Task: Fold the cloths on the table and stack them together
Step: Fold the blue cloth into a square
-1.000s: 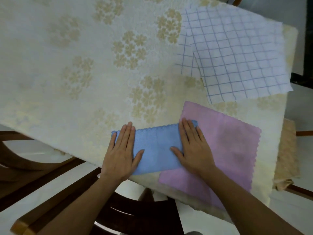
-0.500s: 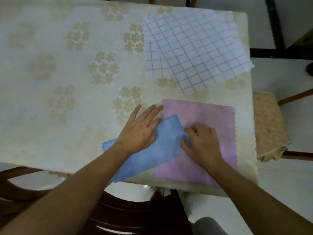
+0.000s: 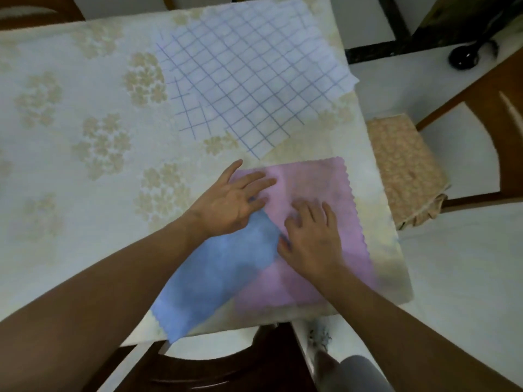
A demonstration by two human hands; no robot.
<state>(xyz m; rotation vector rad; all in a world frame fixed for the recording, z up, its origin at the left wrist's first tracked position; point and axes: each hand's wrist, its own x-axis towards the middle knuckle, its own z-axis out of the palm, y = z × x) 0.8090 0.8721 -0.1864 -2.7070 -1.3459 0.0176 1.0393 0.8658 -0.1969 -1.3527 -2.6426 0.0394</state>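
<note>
Cream floral cloth covers the counter [image 3: 70, 171], its near right corner in view; on that corner a blue cloth [image 3: 218, 275] lies folded into a long strip, slanting from the counter's near edge up onto a pink cloth [image 3: 319, 188] spread flat beneath it; the left hand [image 3: 229, 202] rests on the strip's far end, fingers straight and spread, reaching onto the pink cloth, its grip slack and closed on nothing; the right hand [image 3: 311, 239] lies flat just beside the strip on the pink cloth, fingers extended, thumb touching the blue edge, gripping nothing; farther back a white checked cloth [image 3: 249, 77] lies partly doubled over; a cushioned chair [image 3: 407, 171] stands right of the counter.
</note>
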